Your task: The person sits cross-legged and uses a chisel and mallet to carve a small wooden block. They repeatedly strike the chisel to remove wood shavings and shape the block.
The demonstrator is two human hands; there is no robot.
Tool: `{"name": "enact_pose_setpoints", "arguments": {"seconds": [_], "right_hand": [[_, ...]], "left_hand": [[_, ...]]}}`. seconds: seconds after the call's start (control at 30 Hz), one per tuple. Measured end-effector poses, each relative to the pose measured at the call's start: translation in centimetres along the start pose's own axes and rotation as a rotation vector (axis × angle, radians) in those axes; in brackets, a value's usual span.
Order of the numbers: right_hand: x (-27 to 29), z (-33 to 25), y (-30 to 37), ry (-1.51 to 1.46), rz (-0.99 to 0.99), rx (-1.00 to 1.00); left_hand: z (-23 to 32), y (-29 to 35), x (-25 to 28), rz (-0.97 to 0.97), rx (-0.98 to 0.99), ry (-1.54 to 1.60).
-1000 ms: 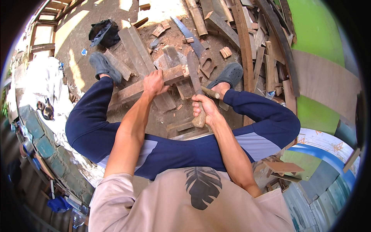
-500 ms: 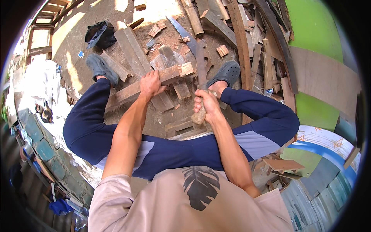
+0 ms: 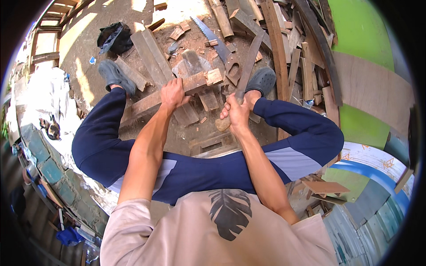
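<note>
My left hand (image 3: 174, 94) is closed over a squared wooden beam (image 3: 148, 107). The beam lies aslant across other timber, and its far right end is hewn to pale, fresh wood. In my right hand (image 3: 236, 112) is a machete (image 3: 250, 66), gripped by its rounded wooden handle. Its long dark blade points up and to the right, apart from the beam's hewn end. A handsaw (image 3: 208, 35) with a bluish blade and wooden handle lies on the ground just left of the machete blade.
My clog-clad feet (image 3: 261, 81) rest on either side of the beam. Loose wood blocks (image 3: 179, 31) and chips litter the dirt. Piled planks (image 3: 277, 48) line the right, beside a green panel (image 3: 361, 31). A black plastic bag (image 3: 114, 38) lies at the far left.
The machete blade has swung right, away from the beam's hewn end, uncovering the handsaw's handle. My right hand has tilted with it. My left hand and the beam stay put.
</note>
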State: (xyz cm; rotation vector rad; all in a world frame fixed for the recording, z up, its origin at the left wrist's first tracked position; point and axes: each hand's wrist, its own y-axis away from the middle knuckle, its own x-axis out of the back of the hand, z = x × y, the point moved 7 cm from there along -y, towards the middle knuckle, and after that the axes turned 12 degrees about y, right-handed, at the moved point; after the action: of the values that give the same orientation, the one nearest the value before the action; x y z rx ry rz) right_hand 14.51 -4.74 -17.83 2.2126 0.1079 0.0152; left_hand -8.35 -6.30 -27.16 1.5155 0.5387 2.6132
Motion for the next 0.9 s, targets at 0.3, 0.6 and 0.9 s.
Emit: {"name": "enact_pose_setpoints", "arguments": {"seconds": [0.3, 0.6, 0.9], "right_hand": [[-1.9, -0.3, 1.0, -0.149, -0.412, -0.324], [-1.6, 2.7, 0.6, 0.331, -0.232, -0.225], [4.5, -8.8, 6.2, 0.206, -0.107, 0.038]], "left_hand": [[0.1, 0.1, 0.0, 0.006, 0.004, -0.036], [0.8, 0.6, 0.1, 0.022, -0.029, -0.075], [5.3, 1.5, 0.2, -0.033, -0.176, -0.011]]}}
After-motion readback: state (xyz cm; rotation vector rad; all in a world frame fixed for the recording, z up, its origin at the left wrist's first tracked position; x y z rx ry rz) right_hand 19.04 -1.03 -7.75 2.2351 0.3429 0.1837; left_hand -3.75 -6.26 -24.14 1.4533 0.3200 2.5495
